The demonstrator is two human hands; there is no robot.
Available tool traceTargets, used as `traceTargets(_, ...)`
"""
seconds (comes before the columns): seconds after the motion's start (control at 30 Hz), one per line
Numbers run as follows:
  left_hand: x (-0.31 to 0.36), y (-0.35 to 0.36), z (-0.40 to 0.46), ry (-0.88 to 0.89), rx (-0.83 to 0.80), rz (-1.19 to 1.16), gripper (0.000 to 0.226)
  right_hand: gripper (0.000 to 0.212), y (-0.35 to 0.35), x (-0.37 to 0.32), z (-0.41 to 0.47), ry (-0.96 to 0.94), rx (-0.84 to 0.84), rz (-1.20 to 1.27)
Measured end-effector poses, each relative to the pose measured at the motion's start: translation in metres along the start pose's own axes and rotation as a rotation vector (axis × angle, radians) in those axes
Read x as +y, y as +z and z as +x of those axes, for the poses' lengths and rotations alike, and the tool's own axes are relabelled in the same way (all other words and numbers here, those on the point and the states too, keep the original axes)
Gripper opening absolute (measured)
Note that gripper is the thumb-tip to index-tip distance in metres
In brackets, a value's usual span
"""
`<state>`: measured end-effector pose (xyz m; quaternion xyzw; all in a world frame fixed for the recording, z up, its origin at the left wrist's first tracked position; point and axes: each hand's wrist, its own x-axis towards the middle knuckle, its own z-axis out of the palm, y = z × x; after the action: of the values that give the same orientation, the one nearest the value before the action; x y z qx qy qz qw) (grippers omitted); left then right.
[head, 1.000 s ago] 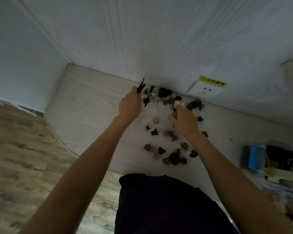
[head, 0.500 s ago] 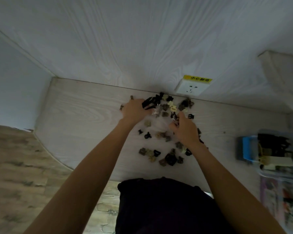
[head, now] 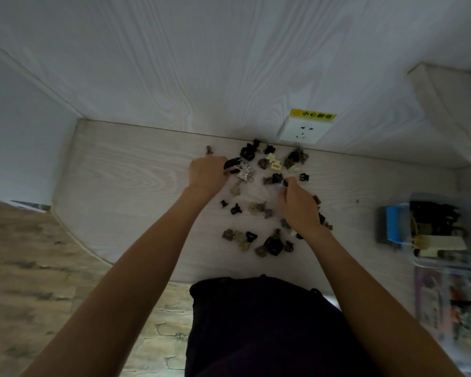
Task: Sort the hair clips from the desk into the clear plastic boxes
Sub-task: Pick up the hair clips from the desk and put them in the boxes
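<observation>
Near the back edge of the desk (head: 120,170), just below the wall socket (head: 305,129), I see the clips (head: 259,210) scattered in a loose patch that runs from that edge down toward the front edge. Most are black or brown, a few pale yellow, and one silver clip (head: 244,171) lies among the rear ones. A single brown clip (head: 209,149) sits apart to the left, close to the back edge.

My left hand (head: 207,175) is down at the left rim of the patch, fingers curled around a long black clip (head: 232,164) that sticks out toward the silver one. My right hand (head: 299,205) rests over the right side of the patch, its fingertips pinched narrowly on something small and glinting; I cannot tell what it is. Several clips are partly hidden under that hand and wrist.

Along the right edge of the desk stand the boxes (head: 430,227), blurred. The rear one holds dark and yellowish clips beside a blue part; the nearer one shows mixed colours that I cannot make out.
</observation>
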<state>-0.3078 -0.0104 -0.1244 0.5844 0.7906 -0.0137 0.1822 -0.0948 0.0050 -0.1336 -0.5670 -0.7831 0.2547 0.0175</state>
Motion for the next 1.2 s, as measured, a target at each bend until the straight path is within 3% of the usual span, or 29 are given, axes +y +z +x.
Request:
traceTargets(0.47, -0.002, -0.024, -0.042, -0.005, 0.153, -0.031, 0.034, 0.018, -0.021, 0.01, -0.03, 0.076, 0.158, 0.16)
traceTargets(0.53, 0.011, -0.028, -0.053, 0.016, 0.1, -0.205, 0.029, 0.018, -0.03, 0.014, -0.036, 0.083, 0.156, 0.282)
traceTargets(0.67, 0.071, -0.018, -0.083, 0.077, -0.041, -0.497, 0.022, 0.017, -0.066, 0.031, -0.066, 0.251, 0.122, 0.877)
traceTargets(0.77, 0.127, 0.001, -0.11, 0.187, -0.12, -0.602, 0.02, 0.011, -0.096, 0.068, -0.113, 0.281, 0.134, 1.021)
traceTargets(0.87, 0.185, 0.021, -0.136, 0.341, -0.157, -0.548, 0.019, 0.01, -0.117, 0.121, -0.174, 0.32, 0.267, 0.906)
traceTargets(0.97, 0.238, 0.038, -0.159, 0.515, -0.116, -0.444, 0.02, 0.011, -0.129, 0.178, -0.228, 0.435, 0.363, 0.504)
traceTargets(1.0, 0.257, 0.044, -0.167, 0.566, -0.103, -0.417, 0.021, 0.02, -0.135, 0.194, -0.245, 0.492, 0.371, 0.392)
traceTargets(1.1, 0.297, 0.058, -0.186, 0.671, -0.071, -0.329, 0.027, 0.031, -0.135, 0.232, -0.265, 0.621, 0.328, 0.207)
traceTargets(1.2, 0.322, 0.068, -0.198, 0.746, -0.075, -0.322, 0.025, 0.037, -0.117, 0.261, -0.261, 0.626, 0.194, 0.179)
